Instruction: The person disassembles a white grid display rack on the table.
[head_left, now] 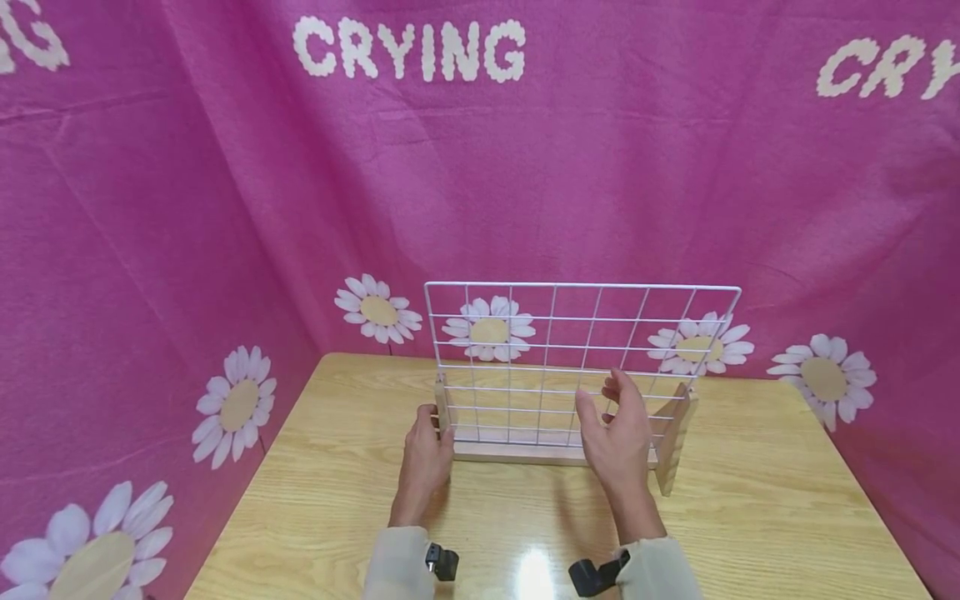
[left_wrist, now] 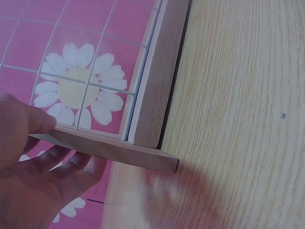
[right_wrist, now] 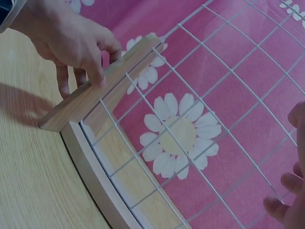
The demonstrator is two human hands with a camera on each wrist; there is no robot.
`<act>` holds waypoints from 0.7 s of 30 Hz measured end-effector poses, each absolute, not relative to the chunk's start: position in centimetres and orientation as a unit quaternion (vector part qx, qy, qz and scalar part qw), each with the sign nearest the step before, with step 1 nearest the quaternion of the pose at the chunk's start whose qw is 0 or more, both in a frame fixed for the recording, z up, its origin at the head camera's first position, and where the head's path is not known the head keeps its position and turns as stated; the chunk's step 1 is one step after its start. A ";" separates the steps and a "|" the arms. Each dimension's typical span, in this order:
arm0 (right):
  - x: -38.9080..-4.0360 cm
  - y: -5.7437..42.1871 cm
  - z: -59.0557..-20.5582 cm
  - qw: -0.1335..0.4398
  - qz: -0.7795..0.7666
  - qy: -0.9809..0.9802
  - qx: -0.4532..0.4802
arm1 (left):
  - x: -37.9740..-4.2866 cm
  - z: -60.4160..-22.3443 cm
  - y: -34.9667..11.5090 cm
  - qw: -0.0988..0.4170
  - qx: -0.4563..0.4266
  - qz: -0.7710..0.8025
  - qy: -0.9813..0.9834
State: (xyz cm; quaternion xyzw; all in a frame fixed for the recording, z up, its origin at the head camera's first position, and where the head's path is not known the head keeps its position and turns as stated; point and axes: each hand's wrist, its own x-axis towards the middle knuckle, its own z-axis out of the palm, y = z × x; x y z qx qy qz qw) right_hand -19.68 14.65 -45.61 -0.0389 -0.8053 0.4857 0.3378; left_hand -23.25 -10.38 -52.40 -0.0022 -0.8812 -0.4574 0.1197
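Observation:
A white wire grid panel (head_left: 581,286) stands upright, leaning slightly, in a wooden stand. The stand has a low front rail (head_left: 517,453), a left side board (left_wrist: 114,150) and a right side board (head_left: 675,446). My left hand (head_left: 426,460) grips the left side board, thumb on the inner face and fingers around the outside. In front of the grid's right half is my right hand (head_left: 621,442), fingers loosely bent and apart, holding nothing. Part of it shows at the right edge of the right wrist view, close to the wires.
The stand sits on a light wood-grain table (head_left: 765,500). Behind and to the left hangs a pink cloth (head_left: 600,183) with daisies and white lettering, close to the table's back edge. Both sleeves carry small black wrist devices.

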 end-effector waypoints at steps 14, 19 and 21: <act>-21.5 12.2 -44.9 0.346 0.491 -0.798 -0.046 | -23.4 -52.4 -10.4 0.119 0.003 -0.478 -0.870; -22.0 11.2 -45.0 0.354 0.486 -0.797 -0.056 | -23.2 -52.4 -10.5 0.113 0.003 -0.483 -0.868; -22.1 10.8 -45.1 0.351 0.486 -0.798 -0.065 | -23.2 -52.4 -10.5 0.110 0.004 -0.483 -0.869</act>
